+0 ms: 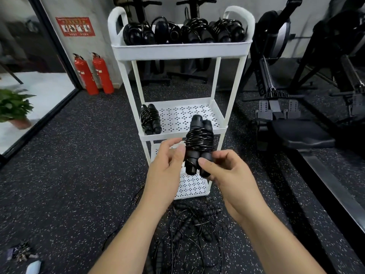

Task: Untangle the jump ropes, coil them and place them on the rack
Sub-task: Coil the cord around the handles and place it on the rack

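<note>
A coiled black jump rope (199,142), its cord wound round both handles, stands upright in front of the white three-tier rack (181,51). My left hand (167,165) pinches its left side and my right hand (225,173) grips the lower handles with thumb in front. On the rack's top shelf lie several coiled ropes (183,31). One coiled rope (150,119) lies at the left of the middle shelf (185,115). A tangle of loose black ropes (193,230) lies on the floor below my forearms.
Two red fire extinguishers (94,74) stand against the wall at left, beside a mirror. A potted plant (13,107) sits at far left. A rowing machine (286,115) and other black gym gear fill the right. Small items (21,254) lie on the speckled floor at bottom left.
</note>
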The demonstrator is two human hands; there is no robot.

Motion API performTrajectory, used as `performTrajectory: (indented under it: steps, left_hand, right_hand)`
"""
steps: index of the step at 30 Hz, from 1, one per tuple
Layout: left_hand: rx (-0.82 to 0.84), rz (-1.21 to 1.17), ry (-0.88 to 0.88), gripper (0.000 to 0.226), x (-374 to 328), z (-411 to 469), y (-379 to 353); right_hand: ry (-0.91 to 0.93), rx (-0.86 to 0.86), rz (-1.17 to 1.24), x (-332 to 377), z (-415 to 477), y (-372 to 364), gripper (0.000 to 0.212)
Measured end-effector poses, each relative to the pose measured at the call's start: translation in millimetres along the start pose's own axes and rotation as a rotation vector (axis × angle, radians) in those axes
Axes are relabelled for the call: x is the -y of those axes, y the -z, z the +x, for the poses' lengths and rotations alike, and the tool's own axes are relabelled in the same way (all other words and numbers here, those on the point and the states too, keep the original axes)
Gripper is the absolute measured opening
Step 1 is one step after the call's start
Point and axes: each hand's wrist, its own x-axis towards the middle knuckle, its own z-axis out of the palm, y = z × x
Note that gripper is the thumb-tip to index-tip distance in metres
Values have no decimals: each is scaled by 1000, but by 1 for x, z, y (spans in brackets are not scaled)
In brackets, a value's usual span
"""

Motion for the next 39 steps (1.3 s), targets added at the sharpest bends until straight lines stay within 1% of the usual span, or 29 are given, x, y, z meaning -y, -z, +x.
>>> performTrajectory:
  steps: [3,5,8,12,15,17,20,23,25,26,28,31,33,35,37,39]
  left_hand:
    - [12,-102,70,24,2,15,7]
    - [16,-107,91,22,3,23,14]
    - [-18,-120,130,27,7,32,26]
    - [-74,-89,180,20,18,42,42]
    - [-90,-92,176,19,24,51,54]
    - [-103,-127,181,21,30,58,60]
    - [-129,-203,215,24,40,66,66]
    - [-164,-246,262,23,52,72,69]
    - [-180,-251,272,25,58,74,70]
    - [-185,-245,271,26,60,76,70]
    - [-183,-238,265,29,64,77,71]
    - [-145,-241,273,39,65,77,72]
    - [-117,-229,274,48,68,78,73]
    - [-94,-220,279,52,69,79,73]
    - [-83,-204,281,52,71,79,73]
    - [-76,-201,278,51,73,80,74]
  right_hand:
    - [-93,7,155,9,17,-7,27]
    - [-139,30,195,16,36,-14,31]
    - [-158,40,111,25,77,-30,32]
    - [-173,88,-40,33,142,-50,27]
    - [-196,116,-125,28,180,-65,24]
    - [-245,114,-122,24,197,-73,27]
    - [-317,95,-70,19,217,-84,17]
    - [-269,62,-99,19,223,-97,9]
    - [-228,35,-133,16,227,-102,18]
    - [-208,30,-189,14,229,-104,22]
    - [-154,55,-430,8,233,-104,24]
    - [-35,162,-851,4,232,-101,25]
    - [76,228,-1075,6,229,-99,29]
    - [134,264,-1152,6,229,-93,40]
    - [153,312,-1189,6,228,-86,49]
    - [148,345,-1156,6,228,-77,52]
